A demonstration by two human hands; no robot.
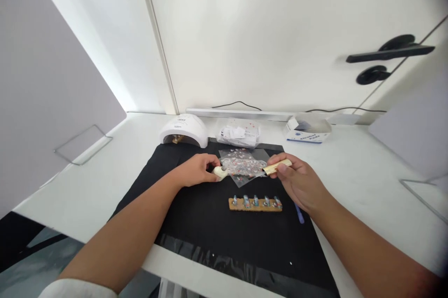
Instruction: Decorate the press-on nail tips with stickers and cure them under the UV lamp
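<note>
My left hand point(200, 170) is closed around a small cream-coloured rounded piece point(220, 172), its fingertips at the left edge of a clear sheet covered with small multicoloured bits point(243, 163). Between the thumb and fingers of my right hand point(297, 177) is a slim gold-coloured holder point(276, 167); its dark left end lies over the sheet's right side. Nearer to me, several decorated false nails point(255, 201) stand in a row on a brown strip point(255, 207). A blue-purple stick point(299, 214) lies below my right hand, partly hidden by it.
A black mat point(210, 223) covers the middle of the white table point(353, 162). At the back stand a white nail lamp point(184, 129), a clear plastic packet point(239, 133) and an opened white-and-blue box point(308, 131). Wire stands point(84, 144) flank the table.
</note>
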